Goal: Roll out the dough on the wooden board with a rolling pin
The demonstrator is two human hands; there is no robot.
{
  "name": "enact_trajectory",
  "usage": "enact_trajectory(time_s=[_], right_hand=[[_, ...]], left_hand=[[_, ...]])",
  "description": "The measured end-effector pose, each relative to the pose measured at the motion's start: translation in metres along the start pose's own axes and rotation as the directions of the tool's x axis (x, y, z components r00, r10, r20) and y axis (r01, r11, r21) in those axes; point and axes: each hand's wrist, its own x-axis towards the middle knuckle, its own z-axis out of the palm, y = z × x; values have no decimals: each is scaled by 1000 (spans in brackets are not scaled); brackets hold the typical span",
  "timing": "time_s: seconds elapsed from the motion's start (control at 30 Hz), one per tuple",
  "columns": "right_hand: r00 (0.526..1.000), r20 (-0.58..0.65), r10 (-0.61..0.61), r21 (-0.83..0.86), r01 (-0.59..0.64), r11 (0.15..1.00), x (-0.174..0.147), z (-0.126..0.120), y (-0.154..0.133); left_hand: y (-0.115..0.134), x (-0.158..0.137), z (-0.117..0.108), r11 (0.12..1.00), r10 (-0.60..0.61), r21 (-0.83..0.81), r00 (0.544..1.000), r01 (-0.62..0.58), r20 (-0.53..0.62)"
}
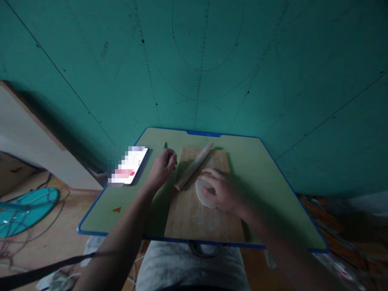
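Note:
On the wooden board (198, 223) lies a thin, round, pale piece of dough (202, 199). My right hand (222, 189) rests over its right side, the thumb on the dough and the fingers apart from it, reaching past the upper edge. A wooden rolling pin (194, 166) lies slantwise across the upper part of the board, touched by neither hand. Left of the board, my left hand (163, 165) is closed. A small dark pointed tip (165, 144) shows just beyond that hand; whether I hold it is unclear, as the fingers hide the rest.
A lit phone (129, 167), partly pixelated, lies on the left of the blue-edged folding table (260, 161). An orange triangular mark (117, 209) is near the left front. A green wall (200, 72) rises behind the table. Cables and a teal round object (30, 210) are on the floor at left.

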Motion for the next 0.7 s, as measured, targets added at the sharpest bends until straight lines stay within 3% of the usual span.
enact_trajectory(time_s=[0.33, 0.43, 0.57, 0.7], right_hand=[[997, 74, -38, -218, 53, 974, 15, 5, -21], [998, 41, -54, -187, 61, 980, 14, 7, -19], [986, -158, 58, 81, -45, 996, 15, 4, -4], [911, -365, 190, 255, -99, 962, 15, -12, 22]], left_hand=[[3, 0, -1, 999, -4, 38, 1000, 5, -18], [5, 0, -1, 998, -10, 65, 1000, 11, -18], [5, 0, -1, 993, -46, 109, 999, 47, -8], [1, 1, -1, 985, -54, 165, 999, 54, -4]])
